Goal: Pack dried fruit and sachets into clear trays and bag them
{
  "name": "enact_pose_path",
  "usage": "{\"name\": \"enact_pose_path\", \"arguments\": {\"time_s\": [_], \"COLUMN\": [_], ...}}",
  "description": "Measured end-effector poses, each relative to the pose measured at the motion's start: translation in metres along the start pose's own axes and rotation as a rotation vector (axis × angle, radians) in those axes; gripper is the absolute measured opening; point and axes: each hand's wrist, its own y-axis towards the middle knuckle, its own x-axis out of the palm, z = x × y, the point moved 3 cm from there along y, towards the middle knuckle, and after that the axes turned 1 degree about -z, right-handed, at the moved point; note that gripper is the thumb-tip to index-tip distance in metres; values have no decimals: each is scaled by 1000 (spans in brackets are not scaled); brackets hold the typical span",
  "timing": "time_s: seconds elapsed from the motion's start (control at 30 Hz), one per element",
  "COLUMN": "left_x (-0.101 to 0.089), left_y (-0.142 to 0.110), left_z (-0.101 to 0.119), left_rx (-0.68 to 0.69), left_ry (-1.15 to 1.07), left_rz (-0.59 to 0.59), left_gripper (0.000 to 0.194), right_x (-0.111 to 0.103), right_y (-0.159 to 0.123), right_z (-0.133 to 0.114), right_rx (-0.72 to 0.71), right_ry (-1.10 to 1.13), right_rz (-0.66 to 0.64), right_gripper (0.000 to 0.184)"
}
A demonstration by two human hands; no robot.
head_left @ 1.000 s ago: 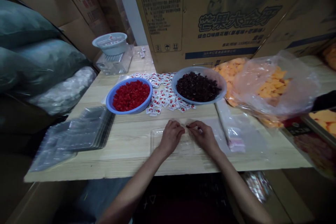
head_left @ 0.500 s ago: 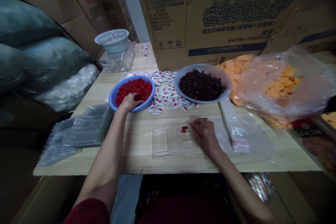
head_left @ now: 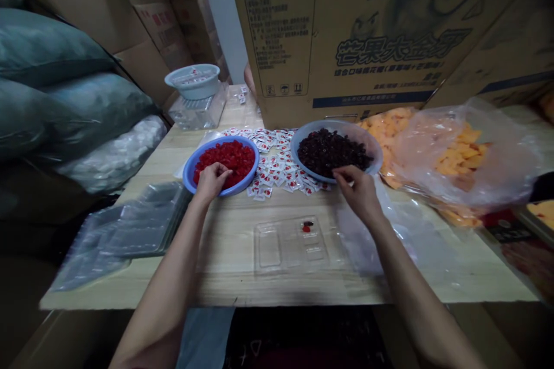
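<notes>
My left hand [head_left: 210, 181] reaches over the near side of a blue bowl [head_left: 188, 176] of small red pieces [head_left: 231, 157]. Its fingers are drawn together among them; what they pinch is hidden. At the front rim of a translucent bowl [head_left: 373, 153] of dark, raisin-like pieces [head_left: 331, 150], my right hand [head_left: 357, 187] has thumb and fingers closed, the content too small to make out. Between my forearms lies a clear plastic tray [head_left: 270, 245] with compartments. One dark piece [head_left: 308, 223] and one red piece [head_left: 306, 229] sit in its upper right compartment.
Small printed sachets [head_left: 279, 170] spread between the bowls. Stacked clear trays [head_left: 147, 219] lie left; plastic bags [head_left: 359, 236] and bagged orange pieces [head_left: 459, 150] lie right. A large carton [head_left: 285, 92] stands behind, with part of another person's arm [head_left: 250, 81] beside it.
My left hand has gone from the tray to the bowl of red pieces. My right hand has left the tray for the dark pieces' bowl. A red and a dark piece show in the tray.
</notes>
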Motion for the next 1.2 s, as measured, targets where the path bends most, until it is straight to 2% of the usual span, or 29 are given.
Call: {"name": "enact_pose_path", "arguments": {"time_s": [0.03,0.1,0.2,0.33,0.47,0.63,0.73,0.87,0.97,1.07,1.1,1.2], "left_x": [1,2,4,5,6,5,5,4,2,-1,-2,-1], "left_y": [0,0,0,1,0,-2,-2,-1,0,-4,-8,-36], "left_z": [-1,-1,0,0,-1,-2,1,4,3,5,8,32], "left_rx": [4,19,25,7,-17,-54,-47,-30,-32,-37,-40,-36], "left_ry": [-17,-46,-70,-59,-44,-26,-31,-44,-52,-121,-188,-442], "left_rz": [7,5,23,28,11,103,63,36,69,153,195,302], "left_gripper": [24,24,28,24,19,27,24,23,29,38,40,41], "right_x": [-3,0,19,49,61,58,48,24,5,-6,-5,8], "right_y": [15,44,75,90,92,91,91,91,76,30,8,-63], "right_z": [8,25,43,47,51,56,55,52,44,17,4,-34], "right_rx": [28,106,178,147,167,210,228,222,222,151,107,-4], "right_ry": [-85,-294,-480,-510,-522,-447,-349,-175,-3,372,464,396], "right_rz": [-7,-105,-249,-321,-333,-282,-236,-106,-23,-18,-56,-283], "right_gripper": [19,19,18,16,18,15,9,8,7,13,15,14]}}
